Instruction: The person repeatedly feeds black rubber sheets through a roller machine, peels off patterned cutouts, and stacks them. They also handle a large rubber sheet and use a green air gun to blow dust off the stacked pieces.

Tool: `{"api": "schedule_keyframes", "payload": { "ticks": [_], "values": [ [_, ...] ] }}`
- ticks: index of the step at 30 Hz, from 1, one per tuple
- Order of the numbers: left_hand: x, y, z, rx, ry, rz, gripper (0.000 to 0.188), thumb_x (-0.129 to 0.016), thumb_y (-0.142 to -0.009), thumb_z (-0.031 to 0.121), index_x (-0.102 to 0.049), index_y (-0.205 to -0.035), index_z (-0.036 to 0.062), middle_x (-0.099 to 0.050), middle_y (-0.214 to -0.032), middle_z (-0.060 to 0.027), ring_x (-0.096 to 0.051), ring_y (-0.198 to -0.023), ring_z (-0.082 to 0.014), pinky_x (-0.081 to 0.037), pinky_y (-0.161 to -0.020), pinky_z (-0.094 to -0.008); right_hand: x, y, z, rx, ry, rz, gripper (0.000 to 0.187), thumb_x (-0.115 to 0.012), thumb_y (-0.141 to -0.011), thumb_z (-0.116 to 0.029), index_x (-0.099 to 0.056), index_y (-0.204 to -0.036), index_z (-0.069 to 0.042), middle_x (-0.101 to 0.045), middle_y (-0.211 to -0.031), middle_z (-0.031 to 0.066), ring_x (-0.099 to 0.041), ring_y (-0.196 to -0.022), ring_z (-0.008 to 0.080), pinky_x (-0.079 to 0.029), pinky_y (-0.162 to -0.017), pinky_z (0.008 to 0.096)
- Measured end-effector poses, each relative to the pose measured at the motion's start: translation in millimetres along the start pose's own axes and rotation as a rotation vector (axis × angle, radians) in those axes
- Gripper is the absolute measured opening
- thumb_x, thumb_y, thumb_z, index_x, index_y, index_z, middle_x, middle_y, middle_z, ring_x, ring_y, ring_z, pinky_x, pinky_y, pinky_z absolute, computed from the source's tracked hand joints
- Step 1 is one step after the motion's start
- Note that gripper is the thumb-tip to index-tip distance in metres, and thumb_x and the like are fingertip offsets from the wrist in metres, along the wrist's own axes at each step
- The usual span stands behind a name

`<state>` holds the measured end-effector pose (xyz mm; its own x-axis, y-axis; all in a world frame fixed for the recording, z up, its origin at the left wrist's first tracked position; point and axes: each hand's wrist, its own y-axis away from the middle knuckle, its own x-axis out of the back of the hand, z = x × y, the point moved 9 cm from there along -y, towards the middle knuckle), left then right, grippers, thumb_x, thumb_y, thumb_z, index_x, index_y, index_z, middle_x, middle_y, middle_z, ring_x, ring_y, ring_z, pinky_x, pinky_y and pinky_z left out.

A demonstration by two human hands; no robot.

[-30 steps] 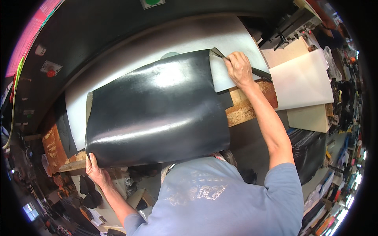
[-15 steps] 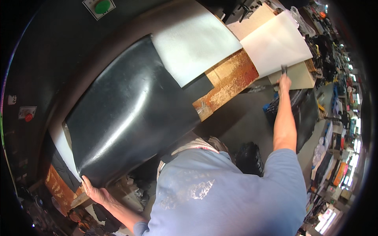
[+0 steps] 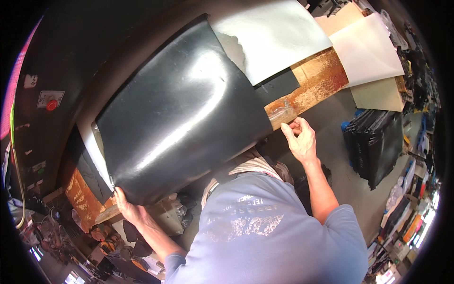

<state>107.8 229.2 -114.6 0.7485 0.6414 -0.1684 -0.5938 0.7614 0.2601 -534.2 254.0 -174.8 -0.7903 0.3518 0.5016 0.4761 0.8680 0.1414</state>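
A glossy black sheet (image 3: 184, 109), looking like rubber or leather, bulges upward over the work surface in front of me. My left hand (image 3: 130, 208) grips its near left corner, the thumb on top and the fingers mostly hidden underneath. Just off the sheet's right corner is my right hand (image 3: 302, 142), its fingers loosely bent, thumb apart from them, with nothing visible in it. Under the black sheet's left edge a strip of white sheet (image 3: 90, 139) shows.
A white sheet (image 3: 274, 38) and a second pale sheet (image 3: 369, 49) lie beyond, on a worn brown board (image 3: 321, 71). At the right stands a black plastic-wrapped bundle (image 3: 373, 146). A red button (image 3: 51, 105) sits on the dark machine at the left.
My right hand has come back from the pale sheet at the far right to the black sheet's right corner. The dark, short tool it held no longer shows. My left hand keeps its grip.
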Motion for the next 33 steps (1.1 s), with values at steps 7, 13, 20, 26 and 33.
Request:
{"api": "schedule_keyframes", "payload": {
  "ticks": [7,13,20,26,33],
  "values": [
    [47,37,-44,0.247,0.251,0.005,0.039,-0.071,-0.105,0.018,-0.065,-0.138,-0.0011,-0.071,-0.133,-0.0125,-0.069,-0.119,-0.0268,-0.058,-0.106,-0.0455,-72,36,-16,-0.073,-0.132,-0.336,0.077,-0.084,-0.093,-0.042,-0.051,-0.145,0.004,-0.068,-0.132,0.0240,-0.064,-0.128,0.0322,-0.048,-0.113,0.0457],
    [67,22,-39,0.368,0.196,0.026,0.036,-0.071,-0.104,0.020,-0.067,-0.132,-0.0020,-0.074,-0.127,-0.0150,-0.072,-0.113,-0.0281,-0.060,-0.103,-0.0455,-102,49,-19,-0.006,-0.056,-0.513,0.049,-0.090,-0.087,-0.027,-0.064,-0.117,0.001,-0.070,-0.082,0.0073,-0.068,-0.077,0.0163,-0.056,-0.074,0.0354],
    [82,-52,-17,0.443,0.192,-0.029,0.034,-0.064,-0.109,0.025,-0.069,-0.129,-0.0016,-0.076,-0.124,-0.0165,-0.075,-0.107,-0.0310,-0.063,-0.096,-0.0464,-89,45,-99,0.206,0.015,-0.277,0.038,-0.089,-0.086,-0.023,-0.065,-0.105,0.000,-0.067,-0.070,0.0118,-0.065,-0.061,0.0280,-0.053,-0.062,0.0385],
    [65,-112,-22,0.468,0.177,0.011,0.027,-0.066,-0.107,0.023,-0.072,-0.121,0.0012,-0.078,-0.117,-0.0130,-0.076,-0.100,-0.0292,-0.065,-0.090,-0.0450,-116,9,-121,0.042,0.179,-0.511,0.041,-0.089,-0.085,-0.033,-0.070,-0.096,0.001,-0.065,-0.062,0.0138,-0.067,-0.058,0.0276,-0.052,-0.058,0.0388],
    [62,-148,-27,0.406,0.017,0.051,0.030,-0.066,-0.107,0.023,-0.073,-0.124,-0.0004,-0.079,-0.118,-0.0133,-0.077,-0.100,-0.0275,-0.064,-0.091,-0.0404,-142,-11,-124,0.048,0.060,-0.608,0.047,-0.082,-0.091,-0.031,-0.054,-0.067,-0.002,-0.044,-0.055,0.0055,-0.040,-0.057,0.0120,-0.039,-0.053,0.0363]
  ]
}}
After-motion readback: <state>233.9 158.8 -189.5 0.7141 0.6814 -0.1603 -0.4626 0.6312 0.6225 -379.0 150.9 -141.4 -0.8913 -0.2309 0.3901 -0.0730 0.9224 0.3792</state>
